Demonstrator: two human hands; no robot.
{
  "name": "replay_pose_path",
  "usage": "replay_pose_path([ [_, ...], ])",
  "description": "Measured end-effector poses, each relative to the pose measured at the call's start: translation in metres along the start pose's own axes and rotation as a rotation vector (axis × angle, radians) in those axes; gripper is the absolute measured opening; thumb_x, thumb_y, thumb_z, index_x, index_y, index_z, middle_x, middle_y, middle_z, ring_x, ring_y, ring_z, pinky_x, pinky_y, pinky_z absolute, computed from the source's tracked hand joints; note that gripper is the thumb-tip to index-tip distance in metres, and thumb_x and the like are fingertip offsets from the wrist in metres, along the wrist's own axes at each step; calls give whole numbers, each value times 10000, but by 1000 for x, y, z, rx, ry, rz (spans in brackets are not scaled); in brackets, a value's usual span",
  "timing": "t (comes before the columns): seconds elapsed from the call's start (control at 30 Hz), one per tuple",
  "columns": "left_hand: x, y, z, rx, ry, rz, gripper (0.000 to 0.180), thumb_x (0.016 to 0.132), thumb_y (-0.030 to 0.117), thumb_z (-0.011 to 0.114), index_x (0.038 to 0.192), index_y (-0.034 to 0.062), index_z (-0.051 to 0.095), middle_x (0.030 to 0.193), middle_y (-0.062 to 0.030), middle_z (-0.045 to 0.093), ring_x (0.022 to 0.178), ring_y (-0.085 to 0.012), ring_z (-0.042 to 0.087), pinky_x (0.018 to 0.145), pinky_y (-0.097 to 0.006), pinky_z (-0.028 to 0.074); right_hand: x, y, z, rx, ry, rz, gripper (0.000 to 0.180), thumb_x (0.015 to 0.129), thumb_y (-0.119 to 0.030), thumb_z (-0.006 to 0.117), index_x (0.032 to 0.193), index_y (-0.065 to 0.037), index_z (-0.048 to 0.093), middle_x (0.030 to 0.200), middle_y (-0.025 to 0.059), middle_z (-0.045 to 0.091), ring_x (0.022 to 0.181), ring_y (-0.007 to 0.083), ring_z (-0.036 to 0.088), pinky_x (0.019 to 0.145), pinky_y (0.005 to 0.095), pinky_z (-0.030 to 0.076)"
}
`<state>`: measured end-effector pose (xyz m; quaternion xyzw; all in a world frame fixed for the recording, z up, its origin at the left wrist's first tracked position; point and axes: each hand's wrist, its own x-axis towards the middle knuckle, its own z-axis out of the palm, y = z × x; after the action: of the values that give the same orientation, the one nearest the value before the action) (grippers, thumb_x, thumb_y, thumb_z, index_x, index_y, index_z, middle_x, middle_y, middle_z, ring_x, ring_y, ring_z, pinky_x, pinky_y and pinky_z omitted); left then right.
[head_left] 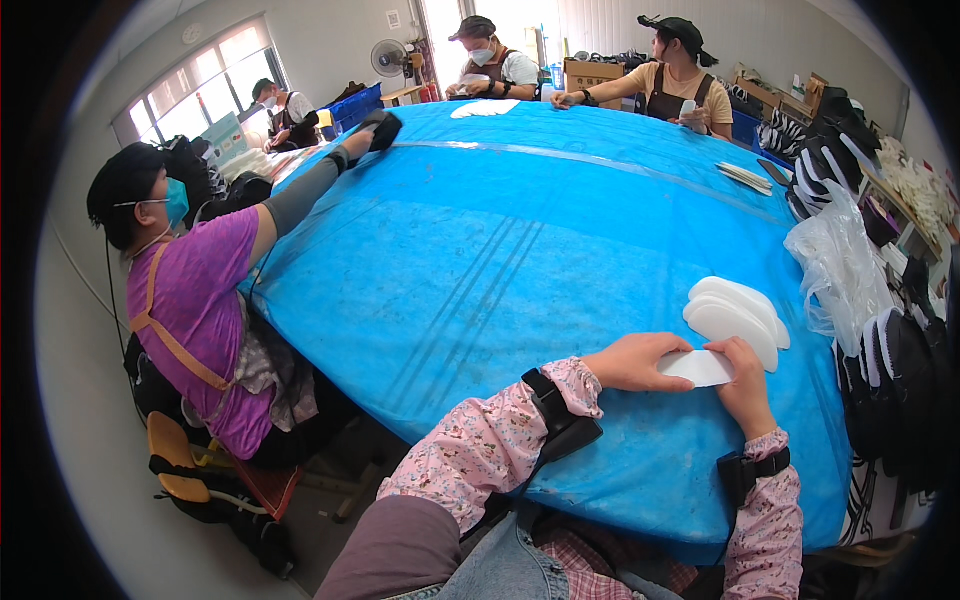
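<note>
Between my two hands, low over the near right part of the blue table cover (430, 300), is a white insole (697, 369) with a rounded edge. My left hand (638, 362) grips its left end, thumb toward me and fingers beyond it. The right end is pinched in my right hand (742, 385), with the fingers closed over its edge. Just beyond my hands lies a fanned stack of white insoles (732, 312), several of them overlapping.
Black-and-white shoes (890, 370) and a clear plastic bag (838, 265) crowd the right edge. Pale flat pieces (745, 179) lie farther back. At left a co-worker in purple (200, 300) reaches across with a black shoe (383, 130). Other people sit at the far side.
</note>
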<state>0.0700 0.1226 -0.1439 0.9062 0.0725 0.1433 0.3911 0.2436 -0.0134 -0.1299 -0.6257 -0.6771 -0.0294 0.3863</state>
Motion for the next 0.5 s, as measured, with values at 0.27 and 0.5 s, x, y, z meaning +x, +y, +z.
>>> replay_pose_path([
  [0.27, 0, -5, 2, -10, 17, 10, 654, 816, 515, 601, 1229, 14, 515, 1146, -182, 574, 1048, -303, 562, 893, -372, 439, 1, -1, 0, 1, 1, -3, 291, 650, 50, 622, 931, -24, 620, 870, 133, 593, 852, 327, 574, 739, 372, 462],
  [0.5, 1, -3, 1, 3, -4, 6, 663, 815, 526, 603, 1229, 15, 515, 1146, -181, 573, 1050, -300, 561, 894, -372, 438, 0, -1, 0, -6, -5, 13, 286, 647, 44, 634, 924, -29, 625, 873, 128, 595, 858, 320, 574, 743, 371, 464],
])
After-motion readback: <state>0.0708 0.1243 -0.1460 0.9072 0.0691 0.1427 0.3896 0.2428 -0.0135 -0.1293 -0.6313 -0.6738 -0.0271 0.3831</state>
